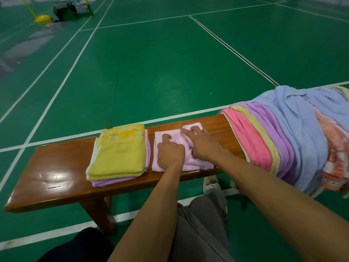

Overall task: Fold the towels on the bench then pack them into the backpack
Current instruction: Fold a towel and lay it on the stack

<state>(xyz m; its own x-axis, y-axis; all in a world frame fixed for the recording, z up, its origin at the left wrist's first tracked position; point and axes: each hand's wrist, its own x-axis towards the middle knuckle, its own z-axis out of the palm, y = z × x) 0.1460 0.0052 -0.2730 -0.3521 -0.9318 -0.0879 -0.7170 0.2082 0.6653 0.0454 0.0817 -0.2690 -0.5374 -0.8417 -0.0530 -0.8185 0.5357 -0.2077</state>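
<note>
A light pink towel, partly folded and rumpled in the middle, lies on the wooden bench. My left hand rests on its left half with the fingers curled into the cloth. My right hand lies flat on its right half, fingers stretched toward the far edge. To the left sits a folded stack: a yellow towel on top of a purple towel. At the right end of the bench several unfolded towels in pink, yellow, purple, blue and orange hang in a heap.
A dark bag-like shape shows at the bottom left by my knees. The bench's left part is bare wood. Green court floor with white lines surrounds the bench; a yellow post base and a dark object stand far off.
</note>
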